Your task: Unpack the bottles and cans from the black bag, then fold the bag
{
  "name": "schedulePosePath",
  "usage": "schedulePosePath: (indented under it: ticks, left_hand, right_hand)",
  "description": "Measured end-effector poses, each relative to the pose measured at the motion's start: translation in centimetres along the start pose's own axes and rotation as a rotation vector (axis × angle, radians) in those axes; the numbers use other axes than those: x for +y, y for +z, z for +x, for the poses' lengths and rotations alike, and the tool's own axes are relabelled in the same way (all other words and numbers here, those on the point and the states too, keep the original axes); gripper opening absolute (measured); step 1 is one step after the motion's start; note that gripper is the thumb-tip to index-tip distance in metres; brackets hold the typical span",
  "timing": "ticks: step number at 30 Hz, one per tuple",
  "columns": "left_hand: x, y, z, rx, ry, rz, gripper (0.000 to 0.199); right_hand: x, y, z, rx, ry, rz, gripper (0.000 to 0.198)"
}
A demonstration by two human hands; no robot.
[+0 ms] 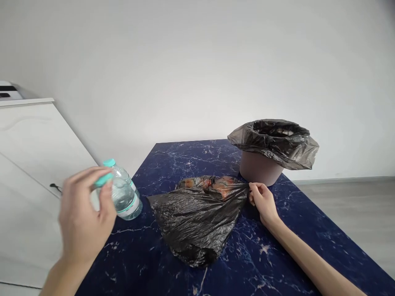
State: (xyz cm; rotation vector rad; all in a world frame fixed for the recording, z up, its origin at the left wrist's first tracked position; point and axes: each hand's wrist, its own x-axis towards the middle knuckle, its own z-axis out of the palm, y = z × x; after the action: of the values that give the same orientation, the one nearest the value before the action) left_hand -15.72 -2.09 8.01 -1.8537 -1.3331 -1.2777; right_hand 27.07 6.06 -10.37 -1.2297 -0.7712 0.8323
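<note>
A black plastic bag point(200, 220) lies spread and crumpled on the table in front of me. Orange and red contents point(220, 186) show through or at its far edge; I cannot make out what they are. My right hand point(262, 201) pinches the bag's right far corner and pulls it taut. My left hand point(88, 209), slightly blurred, is raised at the left, with thumb and curled fingers apart. Beyond it stand two clear water bottles point(131, 207) with teal caps. One cap point(103, 179) shows between my left thumb and fingers; whether they touch it is unclear.
A brownish bin point(261, 168) stands at the table's far right, with a black liner point(277, 146) folded over its rim. The dark blue marbled table point(191, 154) meets a pale wall. On the left is a white cabinet point(31, 164) with a dark handle.
</note>
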Motion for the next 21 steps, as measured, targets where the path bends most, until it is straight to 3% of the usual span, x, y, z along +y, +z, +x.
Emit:
schedulePosePath:
  ticks: [4,12,21]
  left_hand:
    - [1.6,3.7,2.5,-0.026,0.062,-0.003,0.026]
    - [-2.5,7.5,2.7,-0.136,-0.022,-0.028,0.028]
    - [-3.0,8.4,2.8,-0.157,-0.006,0.008,0.032]
  right_hand:
    - [-0.2,0.1,-0.1,-0.003,-0.003,0.008,0.049]
    - [-0.3,0.2,-0.1,-0.005,0.001,0.018,0.048]
    - [-0.6,0.2,-0.2,-0.021,0.025,0.008,0.047]
